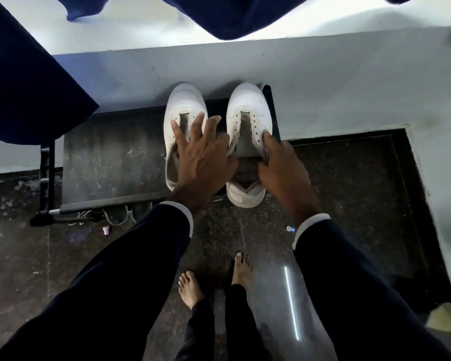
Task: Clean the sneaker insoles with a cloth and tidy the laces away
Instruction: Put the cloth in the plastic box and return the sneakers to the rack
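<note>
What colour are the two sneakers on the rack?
White, both sneakers, with no laces in the eyelets; the head view shows it.

Your left hand [202, 155] covers the near half of the left sneaker [185, 110], so its insole is mostly out of sight. Your right hand [280, 165] blocks the right sneaker's [249, 105] near right side, and whether that grip pinches the collar is unclear. Laces [110, 216] under the dark desk [110, 157] show only as a tangle. Two small floor bits [106, 230] are too tiny to identify. Blue fabric [24, 82] runs off the top and left edges.
</note>
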The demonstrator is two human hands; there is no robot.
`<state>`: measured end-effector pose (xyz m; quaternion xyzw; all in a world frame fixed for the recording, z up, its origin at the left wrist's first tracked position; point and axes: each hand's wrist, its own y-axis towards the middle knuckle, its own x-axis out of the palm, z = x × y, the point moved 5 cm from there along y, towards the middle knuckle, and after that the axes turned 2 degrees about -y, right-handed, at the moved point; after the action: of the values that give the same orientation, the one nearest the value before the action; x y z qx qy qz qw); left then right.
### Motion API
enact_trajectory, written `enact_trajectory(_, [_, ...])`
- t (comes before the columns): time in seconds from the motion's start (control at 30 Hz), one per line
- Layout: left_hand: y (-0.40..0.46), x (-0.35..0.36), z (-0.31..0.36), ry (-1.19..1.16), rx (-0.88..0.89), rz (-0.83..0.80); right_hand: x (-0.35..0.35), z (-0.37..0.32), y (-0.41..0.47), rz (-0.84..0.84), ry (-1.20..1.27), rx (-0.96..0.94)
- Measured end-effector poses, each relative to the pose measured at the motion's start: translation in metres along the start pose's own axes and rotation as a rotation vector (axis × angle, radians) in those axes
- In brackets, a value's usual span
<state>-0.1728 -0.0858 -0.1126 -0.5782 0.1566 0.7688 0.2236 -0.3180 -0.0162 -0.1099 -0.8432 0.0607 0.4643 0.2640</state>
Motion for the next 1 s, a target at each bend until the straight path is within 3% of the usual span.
enact_trajectory(0.23, [-0.005,0.001,-0.010,0.062,-0.003,0.038,0.003,-0.013,0.009,0.062,-0.088,-0.174])
enact_trajectory(0.6, [-0.015,-0.003,-0.024,-0.047,-0.028,0.073,0.005,-0.005,0.014,-0.030,0.023,-0.108])
enact_trajectory(0.77, [-0.042,-0.006,-0.071,-0.323,-0.269,0.167,0.002,-0.012,-0.004,-0.018,0.063,-0.135])
enact_trajectory(0.93, [-0.060,0.026,-0.084,-0.905,-0.507,0.010,0.034,-0.025,-0.012,-0.064,0.157,-0.113])
enact_trajectory(1.0, [-0.062,0.029,-0.080,-1.040,-0.535,0.046,0.039,-0.027,-0.011,-0.032,0.164,-0.102])
